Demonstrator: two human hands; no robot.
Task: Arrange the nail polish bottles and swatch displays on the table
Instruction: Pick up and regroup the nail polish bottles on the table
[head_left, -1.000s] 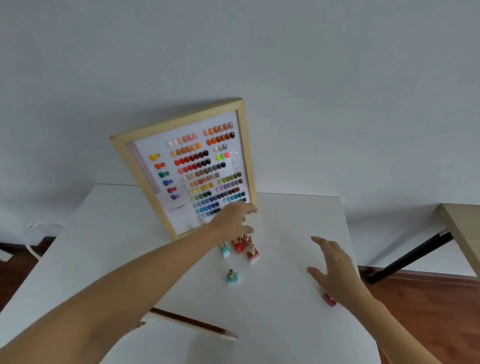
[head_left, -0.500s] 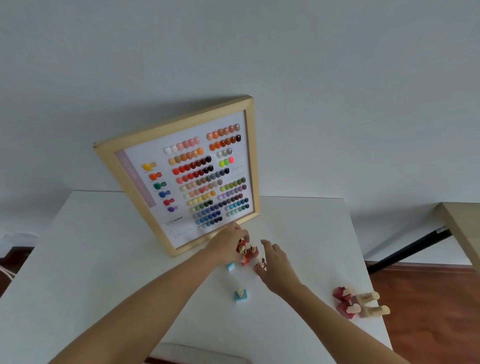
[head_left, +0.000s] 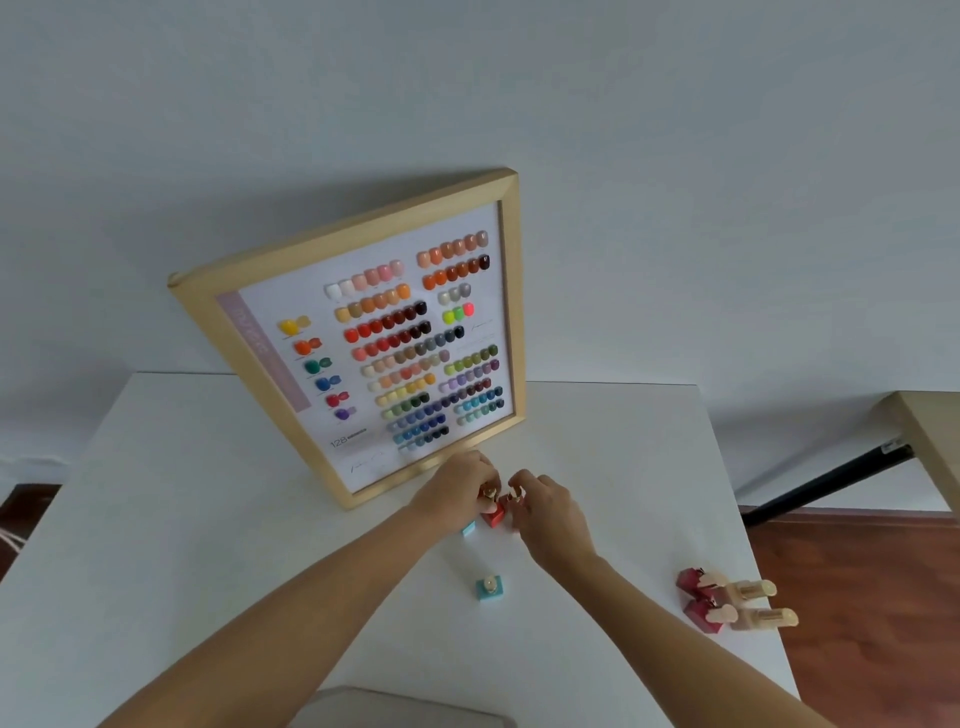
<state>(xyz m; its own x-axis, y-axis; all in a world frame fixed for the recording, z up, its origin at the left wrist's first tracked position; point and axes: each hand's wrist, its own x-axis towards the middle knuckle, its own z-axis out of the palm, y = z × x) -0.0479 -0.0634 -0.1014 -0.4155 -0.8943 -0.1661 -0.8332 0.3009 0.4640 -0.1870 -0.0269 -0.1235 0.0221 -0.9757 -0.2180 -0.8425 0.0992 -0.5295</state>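
A wood-framed swatch display leans against the wall at the back of the white table. Just in front of it, my left hand and my right hand meet over small red nail polish bottles. Each hand pinches a gold cap of one. A teal bottle peeks out under my left wrist. Another teal bottle stands alone nearer to me. A cluster of red and beige bottles sits at the table's right edge.
A grey rounded object shows at the table's near edge. To the right, past the table, are a second wooden tabletop with a black leg and a wooden floor.
My right hand has come left from the right-edge bottles to the red bottles by the frame. My left hand dropped from the frame onto those bottles. The camera moved closer.
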